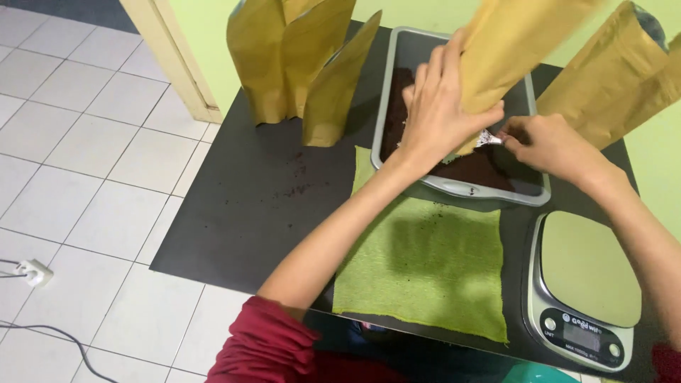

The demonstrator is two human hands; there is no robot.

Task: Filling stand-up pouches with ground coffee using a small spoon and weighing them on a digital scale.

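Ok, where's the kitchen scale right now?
The kitchen scale sits at the table's near right corner, right of the green cloth and just in front of the metal tray.

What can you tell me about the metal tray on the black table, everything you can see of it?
The metal tray is a shallow grey rectangular baking pan with rounded corners and a raised rim. It lies flat on the black table, its near edge overlapping the green cloth. Dark brown granules cover much of its floor. The left hand tilts a gold paper pouch over it, while the right hand works a small metal utensil at the pouch mouth.
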